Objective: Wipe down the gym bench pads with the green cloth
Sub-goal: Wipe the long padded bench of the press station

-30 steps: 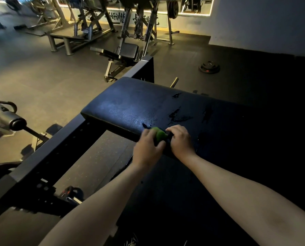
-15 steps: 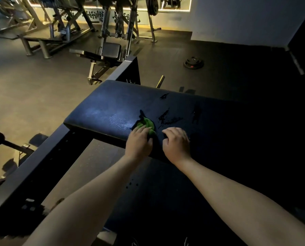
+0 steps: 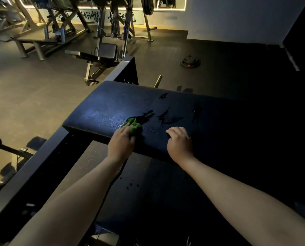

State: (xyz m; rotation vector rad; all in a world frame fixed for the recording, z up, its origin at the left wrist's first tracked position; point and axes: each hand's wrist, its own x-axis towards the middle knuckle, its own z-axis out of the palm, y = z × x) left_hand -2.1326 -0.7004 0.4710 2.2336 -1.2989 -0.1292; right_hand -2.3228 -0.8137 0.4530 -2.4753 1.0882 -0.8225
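pad: dark bench pad (image 3: 112, 107) lies across the middle of the view, its left end catching a pale sheen, its right end lost in shadow.
cloth: green cloth (image 3: 134, 126) sits bunched on the pad's top, close to the near edge and left of the pad's middle.
left hand: left hand (image 3: 120, 145) lies over the near part of the cloth, fingers on top and thumb tucked at its near side, gripping it against the pad.
right hand: right hand (image 3: 179, 145) rests on the pad's near edge, well to the right of the cloth, fingers loosely bent with the tips on the surface, holding nothing.
hands: apart, with bare pad between them.
marks: dark wet streaks (image 3: 165, 116) spread on the pad just beyond and to the right of the cloth, with a smaller one further back.
frame: dark metal beam (image 3: 32, 174) runs from the near left up to the pad's left end.
floor: weight plate (image 3: 190, 61) lies flat on the floor beyond the pad, to the right.
background: another bench machine (image 3: 105, 52) stands at the far left, under a lit strip on the wall.
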